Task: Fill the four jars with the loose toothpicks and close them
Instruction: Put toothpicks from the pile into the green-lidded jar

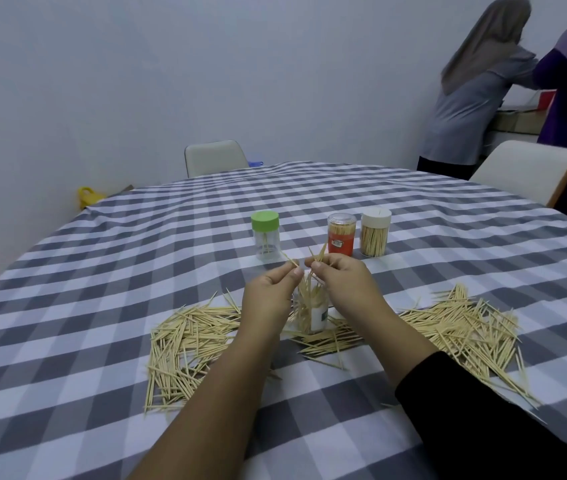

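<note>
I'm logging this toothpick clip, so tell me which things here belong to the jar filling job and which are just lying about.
Part of the job:
open jar between the hands
left hand and right hand, each pinching toothpicks
left pile, right pile
green-lidded jar, orange jar, white-lidded jar

Just lying about:
two chairs
yellow object

open jar [310, 311] partly hidden behind hands [339, 275]; label unreadable.
</note>
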The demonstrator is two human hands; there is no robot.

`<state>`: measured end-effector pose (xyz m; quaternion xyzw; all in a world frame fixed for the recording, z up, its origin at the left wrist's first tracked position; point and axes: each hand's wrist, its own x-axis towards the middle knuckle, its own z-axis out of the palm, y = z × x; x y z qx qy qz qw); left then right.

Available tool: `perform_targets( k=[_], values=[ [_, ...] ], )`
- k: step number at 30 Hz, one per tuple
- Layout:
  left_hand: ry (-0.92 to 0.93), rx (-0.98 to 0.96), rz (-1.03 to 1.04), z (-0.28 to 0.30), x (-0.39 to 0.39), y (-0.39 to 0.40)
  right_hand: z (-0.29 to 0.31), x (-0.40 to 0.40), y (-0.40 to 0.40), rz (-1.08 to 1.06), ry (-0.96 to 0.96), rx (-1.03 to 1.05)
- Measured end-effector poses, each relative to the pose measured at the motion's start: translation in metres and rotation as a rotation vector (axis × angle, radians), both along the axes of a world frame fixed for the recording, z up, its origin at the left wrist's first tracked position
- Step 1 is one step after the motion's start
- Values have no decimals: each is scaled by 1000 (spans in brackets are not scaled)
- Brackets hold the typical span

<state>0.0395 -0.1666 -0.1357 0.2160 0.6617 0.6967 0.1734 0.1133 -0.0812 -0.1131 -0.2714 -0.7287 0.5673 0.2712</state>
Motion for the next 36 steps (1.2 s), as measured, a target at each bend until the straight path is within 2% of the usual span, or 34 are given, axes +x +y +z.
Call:
perform_targets(
  k=[4, 10, 18, 24, 27, 32, 36],
  values=[
    [49, -63, -27, 0, 1, -1, 1, 5, 2, 49, -97, 14],
    [0, -111, -27, 6, 1, -4, 2, 11, 5, 90, -72, -20],
    [57, -126, -61, 3, 0, -8, 1, 17, 10, 77, -63, 39],
    [12, -120, -42, 3, 0, -7, -1, 17, 12, 52, -47, 35],
    [-17, -125, -28, 4, -2, -7, 2, 19, 14, 22, -72, 11],
    [13, -202, -76, 2, -6, -8, 2, 26, 13, 97, -166, 63],
    [44, -215, -85, 3, -6, -9, 2, 24, 13, 53, -163, 1]
  ],
)
